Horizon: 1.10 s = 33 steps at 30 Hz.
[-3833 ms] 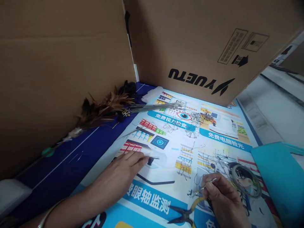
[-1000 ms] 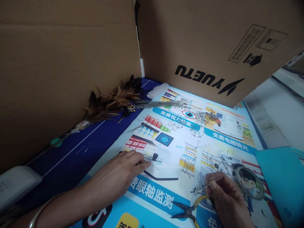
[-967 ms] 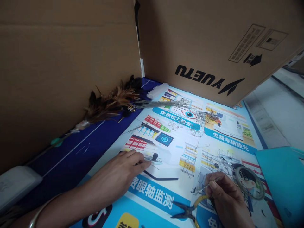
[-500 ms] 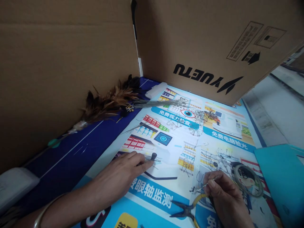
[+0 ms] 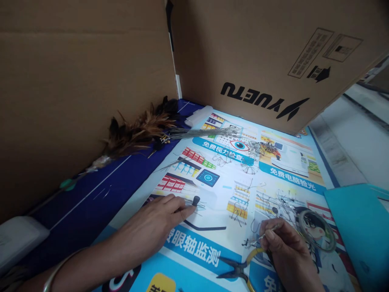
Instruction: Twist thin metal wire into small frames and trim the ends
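My left hand [image 5: 165,213] rests on the printed sheet with its fingers curled and thumb stretched right. Its fingertips meet a few thin wire pieces [image 5: 201,206] beside a black knob shape; whether they pinch any is hidden. My right hand [image 5: 287,249] is closed, with a twisted bit of wire [image 5: 270,230] between thumb and forefinger. Pliers [image 5: 237,268] with dark jaws and yellow handles point left, one handle passing under the right hand. Just beyond that hand lie loose bent wires [image 5: 281,205] and a coil of wire [image 5: 331,239].
Cardboard walls [image 5: 258,48] stand behind and at the left. Long straight wires [image 5: 206,132] lie at the back, near small wire clusters [image 5: 249,165] and brown feathers [image 5: 139,132]. A white plastic object [image 5: 24,239] sits far left, a teal panel [image 5: 361,227] right.
The view has shifted very slightly. Both hands, the pliers and the wires stay as they were.
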### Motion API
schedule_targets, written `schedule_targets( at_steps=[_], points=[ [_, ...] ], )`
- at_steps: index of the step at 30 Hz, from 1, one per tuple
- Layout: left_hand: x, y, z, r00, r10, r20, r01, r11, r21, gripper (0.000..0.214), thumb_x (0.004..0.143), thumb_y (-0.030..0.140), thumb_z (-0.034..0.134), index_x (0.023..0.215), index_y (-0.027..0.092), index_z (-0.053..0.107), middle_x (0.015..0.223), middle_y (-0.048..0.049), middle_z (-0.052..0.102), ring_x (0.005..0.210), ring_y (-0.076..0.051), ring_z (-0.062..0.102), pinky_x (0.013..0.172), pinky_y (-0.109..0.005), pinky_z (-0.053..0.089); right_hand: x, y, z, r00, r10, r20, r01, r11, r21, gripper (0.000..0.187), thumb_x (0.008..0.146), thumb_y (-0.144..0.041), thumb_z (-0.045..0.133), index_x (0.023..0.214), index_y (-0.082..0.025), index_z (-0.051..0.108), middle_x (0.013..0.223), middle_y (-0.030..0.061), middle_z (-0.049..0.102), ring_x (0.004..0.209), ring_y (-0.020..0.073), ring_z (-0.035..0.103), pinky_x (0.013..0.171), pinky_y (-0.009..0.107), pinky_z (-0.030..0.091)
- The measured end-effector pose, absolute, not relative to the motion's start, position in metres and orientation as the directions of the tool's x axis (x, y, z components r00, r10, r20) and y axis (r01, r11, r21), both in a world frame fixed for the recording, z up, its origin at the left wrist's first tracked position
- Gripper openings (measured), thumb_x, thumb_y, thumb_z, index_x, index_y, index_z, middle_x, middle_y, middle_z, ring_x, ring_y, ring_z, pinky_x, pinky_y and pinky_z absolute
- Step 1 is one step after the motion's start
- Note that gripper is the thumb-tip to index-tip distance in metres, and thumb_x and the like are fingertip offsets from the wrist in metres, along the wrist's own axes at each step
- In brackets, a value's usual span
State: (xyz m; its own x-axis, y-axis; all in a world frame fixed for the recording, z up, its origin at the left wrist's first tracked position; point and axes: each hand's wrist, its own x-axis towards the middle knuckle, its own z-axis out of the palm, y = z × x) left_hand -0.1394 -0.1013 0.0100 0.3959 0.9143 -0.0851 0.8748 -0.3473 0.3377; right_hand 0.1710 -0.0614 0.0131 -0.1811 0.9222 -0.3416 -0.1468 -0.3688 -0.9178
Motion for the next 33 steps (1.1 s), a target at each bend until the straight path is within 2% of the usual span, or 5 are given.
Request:
schedule_targets(
  at_steps=[6, 19, 26, 33],
  points=[
    [-0.1406, -0.1023, 0.0064, 0.404, 0.912, -0.065, 0.866, -0.359, 0.349, 0.061, 0.074, -0.003, 0.039, 0.125, 0.029, 0.047, 0.107, -0.0062, 0.056, 0.094, -0.021, 0.051, 0.078, -0.033, 0.041, 0.1701, -0.0618, 0.0135, -0.159, 0.929, -0.335, -0.147, -0.358, -0.922, 0.013, 0.07, -0.027, 0.07, 0.072, -0.019, 0.06, 0.072, 0.0014, 0.053, 0.059, 0.0115, 0.044, 0.055, 0.024, 0.037],
    [-0.1391, -0.1026, 0.0139, 0.39, 0.912, -0.13, 0.878, -0.325, 0.35, 0.051, 0.081, 0.003, 0.037, 0.123, 0.029, 0.048, 0.108, -0.0059, 0.054, 0.096, -0.021, 0.05, 0.08, -0.035, 0.042, 0.1714, -0.0617, 0.0128, -0.171, 0.926, -0.336, -0.142, -0.361, -0.922, 0.012, 0.071, -0.027, 0.069, 0.072, -0.02, 0.059, 0.07, 0.0007, 0.053, 0.058, 0.0116, 0.044, 0.055, 0.023, 0.038],
    [-0.1402, -0.1017, 0.0116, 0.381, 0.916, -0.126, 0.876, -0.314, 0.366, 0.053, 0.08, 0.002, 0.038, 0.125, 0.029, 0.047, 0.109, -0.0057, 0.055, 0.096, -0.022, 0.05, 0.08, -0.036, 0.042, 0.1713, -0.0618, 0.0116, -0.161, 0.93, -0.329, -0.151, -0.353, -0.923, 0.013, 0.069, -0.026, 0.071, 0.072, -0.019, 0.06, 0.071, 0.0015, 0.053, 0.058, 0.011, 0.045, 0.054, 0.023, 0.039],
    [-0.1401, -0.1009, 0.0151, 0.353, 0.924, -0.145, 0.886, -0.28, 0.37, 0.058, 0.079, 0.0, 0.038, 0.129, 0.03, 0.042, 0.105, -0.0055, 0.055, 0.093, -0.021, 0.05, 0.08, -0.035, 0.042, 0.1741, -0.0617, 0.0076, -0.195, 0.926, -0.324, -0.149, -0.355, -0.923, 0.01, 0.073, -0.025, 0.067, 0.073, -0.02, 0.058, 0.073, 0.0, 0.052, 0.058, 0.0097, 0.044, 0.055, 0.021, 0.037]
  ],
)
